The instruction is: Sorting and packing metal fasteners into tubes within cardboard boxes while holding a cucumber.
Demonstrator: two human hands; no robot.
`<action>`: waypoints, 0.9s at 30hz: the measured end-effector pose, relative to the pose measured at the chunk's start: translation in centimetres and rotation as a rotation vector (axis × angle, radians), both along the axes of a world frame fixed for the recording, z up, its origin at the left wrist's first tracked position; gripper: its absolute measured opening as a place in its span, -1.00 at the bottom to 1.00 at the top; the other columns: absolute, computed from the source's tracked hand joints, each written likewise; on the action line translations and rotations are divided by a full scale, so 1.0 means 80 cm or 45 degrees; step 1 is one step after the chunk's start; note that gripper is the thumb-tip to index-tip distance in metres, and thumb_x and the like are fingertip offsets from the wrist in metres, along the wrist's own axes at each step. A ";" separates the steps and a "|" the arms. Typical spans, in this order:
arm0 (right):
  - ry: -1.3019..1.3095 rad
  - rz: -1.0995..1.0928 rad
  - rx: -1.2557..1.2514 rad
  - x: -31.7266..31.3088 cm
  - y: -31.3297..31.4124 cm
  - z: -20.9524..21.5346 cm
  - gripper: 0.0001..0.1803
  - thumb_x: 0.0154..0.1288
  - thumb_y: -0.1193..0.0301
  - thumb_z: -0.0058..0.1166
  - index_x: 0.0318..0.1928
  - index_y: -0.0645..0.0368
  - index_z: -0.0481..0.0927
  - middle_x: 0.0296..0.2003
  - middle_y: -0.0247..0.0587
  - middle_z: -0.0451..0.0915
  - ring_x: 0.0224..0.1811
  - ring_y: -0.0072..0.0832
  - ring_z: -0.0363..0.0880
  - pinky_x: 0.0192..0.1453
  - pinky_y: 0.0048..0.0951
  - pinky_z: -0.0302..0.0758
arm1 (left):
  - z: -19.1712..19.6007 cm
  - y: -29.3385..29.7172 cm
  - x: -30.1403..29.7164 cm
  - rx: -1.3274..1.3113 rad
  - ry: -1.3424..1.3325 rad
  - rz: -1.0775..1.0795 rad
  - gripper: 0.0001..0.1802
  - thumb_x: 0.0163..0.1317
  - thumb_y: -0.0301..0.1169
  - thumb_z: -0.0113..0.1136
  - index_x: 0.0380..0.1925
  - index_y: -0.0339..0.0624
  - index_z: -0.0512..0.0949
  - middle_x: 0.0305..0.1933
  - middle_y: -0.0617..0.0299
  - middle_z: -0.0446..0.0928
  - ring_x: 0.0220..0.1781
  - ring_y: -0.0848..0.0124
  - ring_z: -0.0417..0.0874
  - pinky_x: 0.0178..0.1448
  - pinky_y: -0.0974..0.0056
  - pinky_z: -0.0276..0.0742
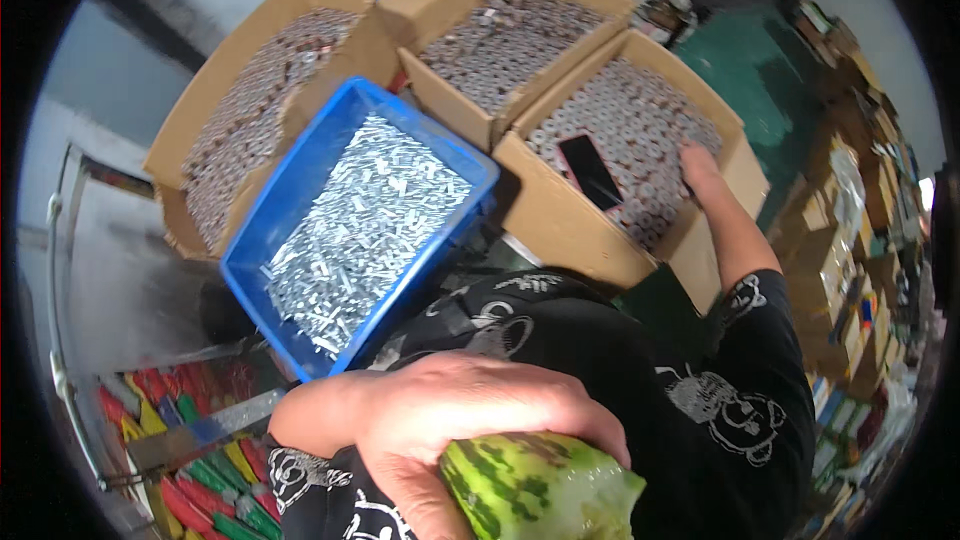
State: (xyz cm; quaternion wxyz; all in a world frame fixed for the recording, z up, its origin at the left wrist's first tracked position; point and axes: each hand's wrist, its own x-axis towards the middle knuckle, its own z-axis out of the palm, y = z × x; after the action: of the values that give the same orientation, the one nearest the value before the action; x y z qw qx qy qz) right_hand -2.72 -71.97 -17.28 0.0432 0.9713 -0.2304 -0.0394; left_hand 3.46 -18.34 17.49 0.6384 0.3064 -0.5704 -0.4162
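Watermelon piece [530, 485] sits at the bottom centre of the frame, wrapped by your curved left hand [470, 405], which should, I think, hold it away from the small parts [640, 105] at upper right, where I cannot tell whether your right hand [699, 168] grasps any.

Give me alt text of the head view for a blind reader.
A left hand grips a striped green melon piece; the right hand reaches into a brown cardboard box of small grey parts with a black phone on top. Nearby are a blue plastic bin of silver pieces and two more cardboard boxes.
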 end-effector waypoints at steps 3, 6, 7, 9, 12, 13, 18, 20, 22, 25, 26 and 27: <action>-0.012 0.039 -0.105 0.004 0.018 0.005 -0.70 0.22 0.46 -0.15 -0.12 0.29 0.58 -0.06 0.17 0.52 -0.04 -0.03 0.54 0.08 -0.14 0.48 | 0.007 0.007 0.014 0.150 -0.174 -0.058 -0.07 -0.17 0.17 0.43 0.00 -0.43 0.45 -0.12 -0.06 0.57 -0.14 0.08 0.66 -0.10 0.22 0.59; 0.251 -0.048 -0.113 0.014 -0.005 0.013 -0.69 0.13 0.47 -0.04 -0.09 0.28 0.55 -0.22 0.09 0.60 -0.21 0.06 0.59 -0.01 -0.14 0.52 | 0.004 0.006 0.027 0.036 -0.239 -0.150 -0.08 -0.18 0.18 0.43 -0.07 -0.47 0.48 -0.14 -0.05 0.58 -0.16 0.15 0.66 -0.12 0.25 0.60; 0.096 -0.043 0.110 0.023 -0.007 0.027 -0.69 0.15 0.45 0.00 -0.08 0.26 0.54 -0.26 0.00 0.62 -0.27 0.01 0.60 -0.09 -0.20 0.55 | -0.007 0.012 0.011 0.062 -0.233 -0.100 -0.08 -0.18 0.18 0.43 -0.07 -0.47 0.48 -0.14 -0.05 0.58 -0.16 0.15 0.66 -0.12 0.25 0.60; -0.265 -0.238 1.197 0.030 -0.031 0.045 -0.72 0.26 0.38 0.04 -0.07 0.24 0.53 -0.27 -0.17 0.63 -0.30 -0.15 0.63 -0.18 -0.29 0.59 | -0.044 0.026 -0.032 -0.106 0.432 0.222 -0.07 -0.17 0.16 0.44 -0.05 -0.50 0.46 -0.14 -0.09 0.58 -0.15 0.14 0.66 -0.11 0.23 0.61; -0.845 -0.397 2.459 0.107 0.032 0.096 -0.73 0.37 0.31 0.01 -0.05 0.23 0.51 -0.25 -0.39 0.60 -0.33 -0.45 0.60 -0.26 -0.44 0.57 | -0.050 0.028 -0.032 -0.184 0.424 0.463 -0.14 -0.08 0.10 0.41 -0.03 -0.51 0.44 -0.17 -0.12 0.58 -0.18 0.12 0.67 -0.13 0.20 0.62; -0.827 -0.244 2.399 0.142 0.063 0.131 -0.73 0.35 0.31 0.04 -0.05 0.20 0.52 -0.28 -0.41 0.58 -0.38 -0.51 0.56 -0.34 -0.51 0.52 | -0.033 0.029 -0.018 -0.192 0.409 0.489 -0.14 -0.08 0.10 0.41 -0.03 -0.51 0.44 -0.17 -0.12 0.58 -0.18 0.12 0.67 -0.13 0.20 0.62; -0.394 0.084 1.945 0.346 0.173 0.167 -0.76 0.25 0.23 0.13 -0.17 0.08 0.60 -0.61 -0.52 0.39 -0.72 -0.71 0.22 -0.71 -0.65 0.08 | -0.028 0.053 0.018 0.288 0.395 0.652 0.09 -0.24 0.15 0.50 0.12 -0.50 0.31 0.06 -0.08 0.49 0.07 0.19 0.56 0.12 0.17 0.48; -0.354 0.202 1.330 0.426 0.259 0.158 -0.74 0.27 0.28 0.08 -0.10 0.11 0.62 -0.56 -0.34 0.53 -0.72 -0.60 0.40 -0.70 -0.54 0.31 | -0.039 0.070 0.001 0.568 0.499 1.231 0.04 -0.17 0.19 0.43 0.11 -0.44 0.34 0.02 -0.01 0.52 0.07 0.26 0.55 0.12 0.21 0.47; -0.465 0.744 0.448 0.483 0.235 0.086 -0.64 0.13 0.39 0.01 -0.03 0.12 0.59 -0.26 0.08 0.63 -0.25 0.00 0.61 -0.10 -0.11 0.54 | -0.075 0.087 0.014 0.733 0.296 1.712 -0.05 -0.09 0.16 0.39 0.09 -0.40 0.36 -0.03 0.05 0.53 0.03 0.31 0.56 0.11 0.25 0.46; -0.228 0.712 0.291 0.548 0.247 0.025 -0.70 0.14 0.55 -0.10 -0.08 0.22 0.51 -0.10 0.20 0.50 -0.10 0.10 0.53 0.04 -0.06 0.46 | -0.117 0.139 0.015 0.874 -0.112 2.307 -0.20 0.00 0.02 0.36 0.05 -0.41 0.38 -0.12 0.09 0.55 -0.09 0.32 0.58 0.05 0.27 0.46; -0.232 0.797 0.303 0.547 0.270 0.016 -0.70 0.15 0.59 -0.13 -0.08 0.23 0.50 -0.07 0.22 0.45 -0.11 0.13 0.52 0.05 -0.04 0.45 | -0.131 0.161 0.007 1.003 -0.346 2.444 -0.25 0.01 -0.03 0.36 0.04 -0.41 0.40 -0.14 0.08 0.55 -0.11 0.31 0.59 0.03 0.26 0.47; -0.319 0.746 0.375 0.549 0.256 0.004 -0.71 0.16 0.60 -0.15 -0.09 0.23 0.48 -0.05 0.22 0.41 -0.11 0.14 0.52 0.03 -0.03 0.46 | -0.147 0.179 0.003 1.106 -0.585 2.529 -0.29 0.02 -0.08 0.36 0.02 -0.41 0.41 -0.17 0.07 0.56 -0.13 0.29 0.60 0.01 0.25 0.48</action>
State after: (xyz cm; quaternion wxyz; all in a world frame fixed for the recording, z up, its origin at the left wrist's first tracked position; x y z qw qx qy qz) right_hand 41.21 -51.45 -16.99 -0.1165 0.9893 0.0628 0.0616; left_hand 3.68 -4.02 5.69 0.4055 0.8954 0.0186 0.1828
